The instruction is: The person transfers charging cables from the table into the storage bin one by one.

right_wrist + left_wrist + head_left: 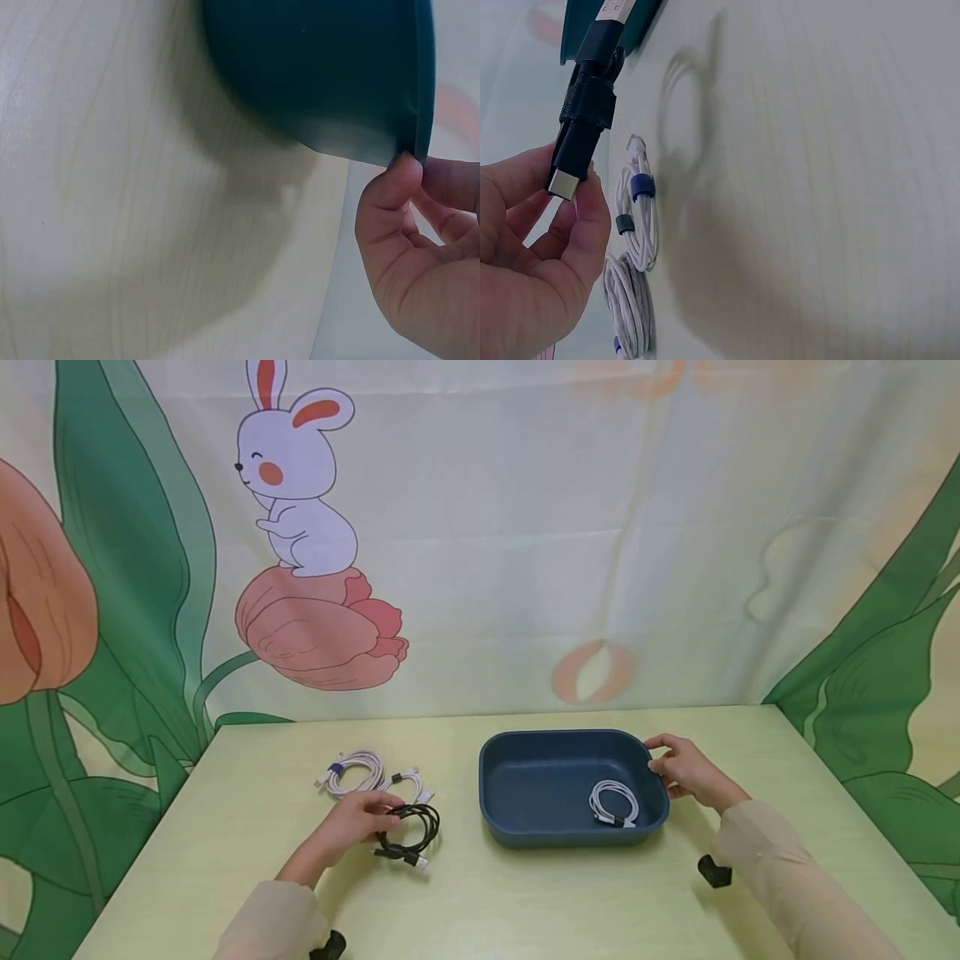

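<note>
My left hand [348,825] pinches a coiled black USB cable [395,853] between thumb and fingers, holding it above the table left of the bin. In the left wrist view a black strap [589,103] binds the cable, with a metal plug at either end of the bundle. My right hand [692,770] grips the right rim of a dark blue rectangular bin [562,840], thumb and fingertips on either side of the edge. Inside the bin, at its front right, lies a coiled white cable [615,784] with a dark tie.
Just behind my left hand, a white cable coil [360,755] with a blue tie and a smaller white cable [408,774] with a dark tie lie on the pale table [525,902]. A printed curtain [480,568] hangs along the table's back edge.
</note>
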`<action>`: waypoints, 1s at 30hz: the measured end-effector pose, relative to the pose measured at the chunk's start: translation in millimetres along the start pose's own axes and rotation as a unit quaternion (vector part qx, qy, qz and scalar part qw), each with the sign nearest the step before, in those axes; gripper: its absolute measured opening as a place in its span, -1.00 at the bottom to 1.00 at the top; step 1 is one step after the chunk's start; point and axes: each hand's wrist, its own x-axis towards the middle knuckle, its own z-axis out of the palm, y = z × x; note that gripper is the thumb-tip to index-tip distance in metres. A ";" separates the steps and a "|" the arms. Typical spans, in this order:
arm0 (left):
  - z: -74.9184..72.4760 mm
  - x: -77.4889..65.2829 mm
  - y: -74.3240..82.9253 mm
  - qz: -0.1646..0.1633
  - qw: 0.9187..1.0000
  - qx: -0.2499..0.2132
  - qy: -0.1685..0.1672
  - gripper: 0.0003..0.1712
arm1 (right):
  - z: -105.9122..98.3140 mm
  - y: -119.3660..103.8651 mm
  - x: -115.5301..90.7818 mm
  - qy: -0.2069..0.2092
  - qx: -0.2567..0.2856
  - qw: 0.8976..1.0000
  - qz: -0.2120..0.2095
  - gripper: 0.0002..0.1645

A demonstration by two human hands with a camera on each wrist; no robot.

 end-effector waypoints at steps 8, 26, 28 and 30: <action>-2.6 1.5 8.5 0.008 1.000 -0.008 -0.011 -0.67 | -0.1 0.4 0.8 -0.001 0.003 1.000 0.001 -0.51; -2.0 7.0 18.2 0.007 0.999 -0.029 -0.025 -0.65 | -1.4 3.6 2.7 -0.005 0.003 1.000 -0.005 -0.51; -0.9 7.9 18.6 0.006 0.999 -0.035 -0.025 -0.65 | -1.3 3.5 2.7 -0.005 0.003 1.000 -0.003 -0.51; 0.2 9.1 18.5 0.006 0.999 -0.041 -0.024 -0.66 | -1.0 3.3 2.4 -0.005 0.004 1.000 -0.003 -0.51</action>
